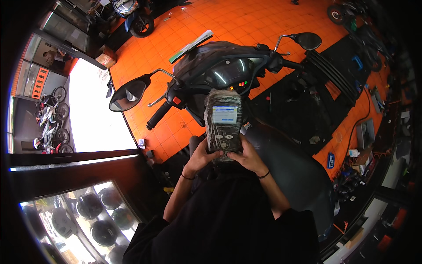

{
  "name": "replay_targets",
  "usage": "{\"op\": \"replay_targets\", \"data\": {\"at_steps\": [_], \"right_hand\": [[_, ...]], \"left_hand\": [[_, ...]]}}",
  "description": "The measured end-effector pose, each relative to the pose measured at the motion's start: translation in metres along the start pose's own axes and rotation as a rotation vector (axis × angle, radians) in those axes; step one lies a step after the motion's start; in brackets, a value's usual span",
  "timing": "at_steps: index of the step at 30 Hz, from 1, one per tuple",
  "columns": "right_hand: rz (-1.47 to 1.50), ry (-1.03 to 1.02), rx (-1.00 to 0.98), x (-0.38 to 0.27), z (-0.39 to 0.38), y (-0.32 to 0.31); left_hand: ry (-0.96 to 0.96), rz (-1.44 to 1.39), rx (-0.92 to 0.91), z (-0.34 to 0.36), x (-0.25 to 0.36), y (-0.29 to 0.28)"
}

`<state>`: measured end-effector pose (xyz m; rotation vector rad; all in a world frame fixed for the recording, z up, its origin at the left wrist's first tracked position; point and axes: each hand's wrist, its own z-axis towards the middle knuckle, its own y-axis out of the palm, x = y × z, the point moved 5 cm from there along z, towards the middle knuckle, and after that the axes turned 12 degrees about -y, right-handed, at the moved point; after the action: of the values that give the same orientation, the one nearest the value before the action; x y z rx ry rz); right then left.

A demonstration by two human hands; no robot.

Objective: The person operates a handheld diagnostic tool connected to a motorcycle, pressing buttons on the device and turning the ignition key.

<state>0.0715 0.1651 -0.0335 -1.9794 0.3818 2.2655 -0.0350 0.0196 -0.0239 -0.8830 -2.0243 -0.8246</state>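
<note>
1. Nearest to my view is the black shirt (pixel 224 215) of the person, which fills the bottom middle.
2. Beyond it I see the handheld device (pixel 223 128), wrapped in wrinkled clear plastic, in front of the body. Its long axis runs away from the person: the keypad end is near, the top end points to the instrument panel (pixel 227 72). The lit screen (pixel 224 115) faces up to me.
3. The left hand (pixel 203 157) is curled on the lower left edge of it, and the right hand (pixel 249 157) is curled likewise on the lower right edge. Both thumbs lie on the front, close to the keys; the fingers behind I cannot see.
4. At lower left, a glass cabinet (pixel 94 190) contains several helmets (pixel 103 233). At right stands a grey tray (pixel 359 136); its content I cannot tell.
5. Around the device is the scooter, with its left mirror (pixel 127 96), right mirror (pixel 308 41) and dark seat (pixel 290 176). The device hides from me a part of the scooter just below the panel. Orange tiles (pixel 154 55) and a black mat (pixel 281 112) lie below.
</note>
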Motion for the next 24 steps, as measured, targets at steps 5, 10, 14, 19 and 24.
{"op": "replay_targets", "data": {"at_steps": [5,10,14,19,24], "right_hand": [[0.501,0.112,0.105,0.023,0.024,-0.047],[0.066,0.173,0.522,0.117,0.086,-0.150],[-0.314,0.134,0.383,0.168,0.156,-0.173],[-0.814,-0.410,0.042,0.214,0.210,-0.201],[-0.774,-0.381,0.025,0.228,0.237,-0.189]], "left_hand": [[0.039,-0.096,0.050,-0.005,0.003,-0.002],[0.011,-0.073,0.214,-0.007,-0.002,-0.004],[-0.032,-0.131,0.241,-0.013,-0.003,-0.004],[0.065,-0.184,0.252,-0.016,0.004,0.002],[0.075,-0.189,0.341,-0.030,-0.001,-0.004]]}}
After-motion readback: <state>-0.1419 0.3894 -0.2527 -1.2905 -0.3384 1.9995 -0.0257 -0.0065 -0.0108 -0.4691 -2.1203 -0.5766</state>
